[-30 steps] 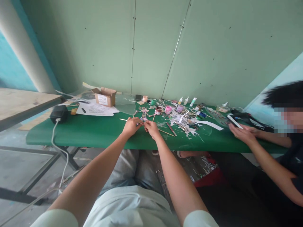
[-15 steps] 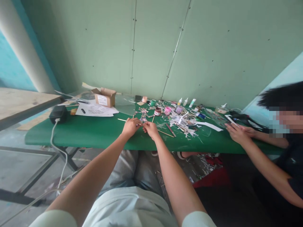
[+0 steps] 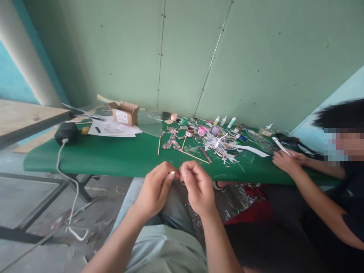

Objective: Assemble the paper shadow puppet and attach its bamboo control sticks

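Note:
My left hand (image 3: 156,189) is closed in a pinch just off the table's front edge. Between its thumb and finger shows the pale tip of a thin wooden stick (image 3: 172,173); the rest is hidden by the hand. Close beside it, my right hand (image 3: 198,186) is also pinched closed, and whatever is in its fingertips cannot be made out. Beyond both hands, a patterned figure-shaped cutout (image 3: 171,140) lies flat on the green table (image 3: 113,159). Thin sticks lie around the cutout, one upright in view on its left (image 3: 159,145) and a longer slanting stick (image 3: 196,157) on its right.
Paint jars (image 3: 202,131), a heap of paper scraps (image 3: 220,146) and a dark pink pencil-like rod (image 3: 204,154) lie to the right. An open cardboard box (image 3: 125,113), printed sheets (image 3: 113,129) and a black adapter (image 3: 66,132) stand left. At right, a co-worker's hands (image 3: 286,159) hold a white strip.
Both my hands have drawn back from the cutout towards my body, past the table edge. The stick that stuck out left of my left hand now shows only its tip.

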A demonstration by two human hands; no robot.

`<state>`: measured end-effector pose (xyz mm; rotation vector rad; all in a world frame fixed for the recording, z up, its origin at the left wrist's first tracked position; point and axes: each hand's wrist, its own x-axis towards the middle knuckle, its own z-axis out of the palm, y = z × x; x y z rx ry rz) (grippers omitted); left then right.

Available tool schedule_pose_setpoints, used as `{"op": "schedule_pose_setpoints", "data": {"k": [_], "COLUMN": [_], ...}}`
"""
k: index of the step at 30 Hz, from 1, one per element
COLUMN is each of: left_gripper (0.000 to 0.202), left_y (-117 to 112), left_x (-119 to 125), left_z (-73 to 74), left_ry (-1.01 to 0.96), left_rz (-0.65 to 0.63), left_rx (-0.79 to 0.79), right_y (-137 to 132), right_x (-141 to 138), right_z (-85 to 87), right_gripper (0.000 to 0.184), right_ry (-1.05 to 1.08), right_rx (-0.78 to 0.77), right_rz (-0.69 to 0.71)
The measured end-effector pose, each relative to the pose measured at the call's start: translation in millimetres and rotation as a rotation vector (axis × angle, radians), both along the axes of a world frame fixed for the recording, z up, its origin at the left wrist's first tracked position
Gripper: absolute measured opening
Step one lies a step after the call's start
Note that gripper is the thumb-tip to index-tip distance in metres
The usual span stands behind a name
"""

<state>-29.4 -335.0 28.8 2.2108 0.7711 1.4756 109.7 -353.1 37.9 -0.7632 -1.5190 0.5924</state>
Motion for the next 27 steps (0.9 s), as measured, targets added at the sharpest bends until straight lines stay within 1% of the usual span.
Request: {"op": "schedule_pose_setpoints", "data": {"k": [2, 6, 10, 13, 16, 21, 27], "left_gripper": [0.027, 0.021, 0.023, 0.028, 0.03, 0.023, 0.015], "left_y": [-12, -18, -21, -24, -26, -29, -31], "left_x": [-7, -15, -15, -13, -12, -12, -11], "left_z": [8.1, 14.5, 14.6, 15.1, 16.5, 18.3, 21.2], "left_ry": [0.059, 0.093, 0.09, 0.093, 0.095, 0.081, 0.109], "left_rz": [0.019, 0.001, -0.034, -0.033, -0.026, -0.04, -0.049], "left_rx": [0.036, 0.058, 0.042, 0.027, 0.047, 0.077, 0.106], "right_y": [-16, -30, -35, -38, -40, -44, -45], "right_x": [-5, -9, -9, -8, -8, -9, -12], "right_z": [2.9, 5.3, 6.7, 5.9, 5.3, 7.5, 11.5], "right_gripper": [0.013, 0.012, 0.011, 0.011, 0.011, 0.011, 0.012], "right_ry": [-0.048, -0.117, -0.152, -0.148, -0.134, -0.128, -0.122], "right_rx": [0.003, 0.043, 0.086, 0.091, 0.092, 0.101, 0.127], "right_rz": [0.001, -0.06, -0.124, -0.131, -0.129, -0.153, -0.15]}}
